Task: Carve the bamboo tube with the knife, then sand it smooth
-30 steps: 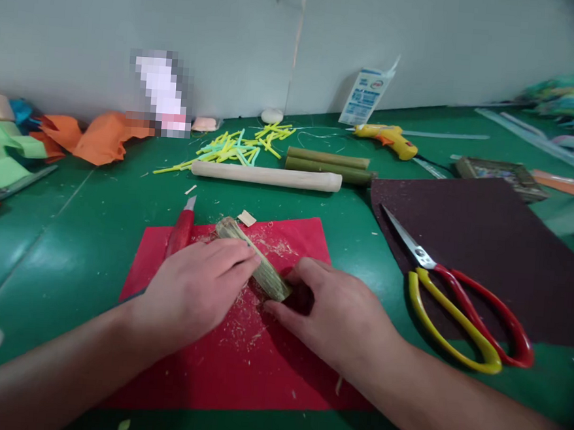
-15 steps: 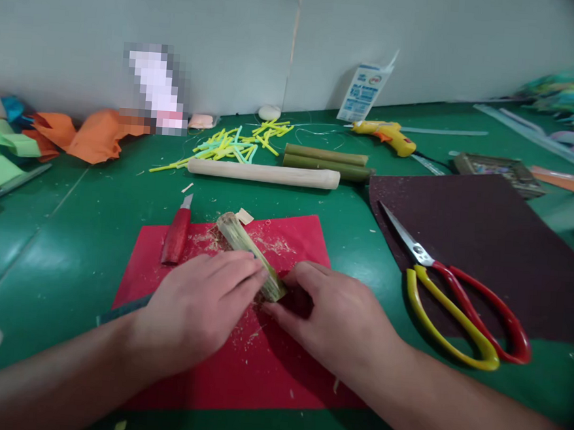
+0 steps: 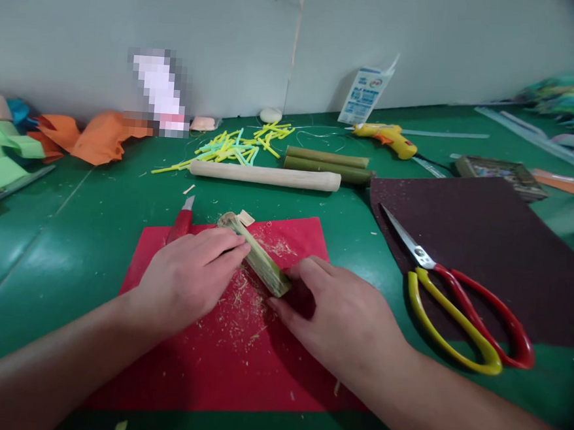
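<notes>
On the red sheet (image 3: 167, 377), a short piece of split bamboo (image 3: 262, 264) lies at a slant, its far end towards the upper left. My right hand (image 3: 344, 311) pinches the near end between thumb and fingers. Closed and palm down, my left hand (image 3: 191, 277) has its fingertips on the bamboo's left side near the far end. Whatever is under those fingers is hidden. Just behind the left hand is a red-handled knife (image 3: 182, 221), blade pointing away and handle partly covered. Fine shavings (image 3: 242, 294) are scattered around the bamboo.
Scissors with red and yellow handles (image 3: 476, 320) lie right, on a dark brown sheet (image 3: 491, 249). Farther back are a pale stick (image 3: 265, 176), green bamboo lengths (image 3: 327, 165), yellow straw pieces (image 3: 227, 146) and a yellow glue gun (image 3: 390, 138). Orange paper (image 3: 100, 138) lies left.
My left hand has slid up and left along the bamboo and now covers part of the knife handle. A dark strip that stuck out behind that hand is out of sight.
</notes>
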A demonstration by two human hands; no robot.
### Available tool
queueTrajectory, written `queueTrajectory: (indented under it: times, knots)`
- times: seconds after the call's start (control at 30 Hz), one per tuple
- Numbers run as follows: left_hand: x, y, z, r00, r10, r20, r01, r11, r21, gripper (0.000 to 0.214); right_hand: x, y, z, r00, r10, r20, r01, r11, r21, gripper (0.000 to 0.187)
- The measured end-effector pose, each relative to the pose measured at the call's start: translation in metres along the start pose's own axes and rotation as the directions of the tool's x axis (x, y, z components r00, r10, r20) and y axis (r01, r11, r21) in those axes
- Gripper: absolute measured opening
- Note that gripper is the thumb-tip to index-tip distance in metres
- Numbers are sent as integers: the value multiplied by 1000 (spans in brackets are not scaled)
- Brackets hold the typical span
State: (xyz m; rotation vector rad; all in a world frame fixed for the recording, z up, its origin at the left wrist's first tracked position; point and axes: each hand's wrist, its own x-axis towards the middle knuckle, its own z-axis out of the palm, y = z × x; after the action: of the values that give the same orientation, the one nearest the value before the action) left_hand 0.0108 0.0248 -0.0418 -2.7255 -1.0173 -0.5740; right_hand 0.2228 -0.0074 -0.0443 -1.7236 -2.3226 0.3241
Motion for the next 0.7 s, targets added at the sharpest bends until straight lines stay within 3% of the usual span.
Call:
queueTrajectory:
  times: [0.17,0.5,0.7]
  knots:
    - [2,-9,1,999,-26,-31,27,999,36,25,-2,0,-2,1000,-23,-16,23,999,-25,32]
    - [2,-9,0,998,-32,-55,33,999,23,26,0,0,-1,999,-31,-27,30,998,-47,15]
    - [2,-14,-1,997,-30,-65,31,999,30,27,-2,-1,-3,1000,-21,-16,20,999,-49,28]
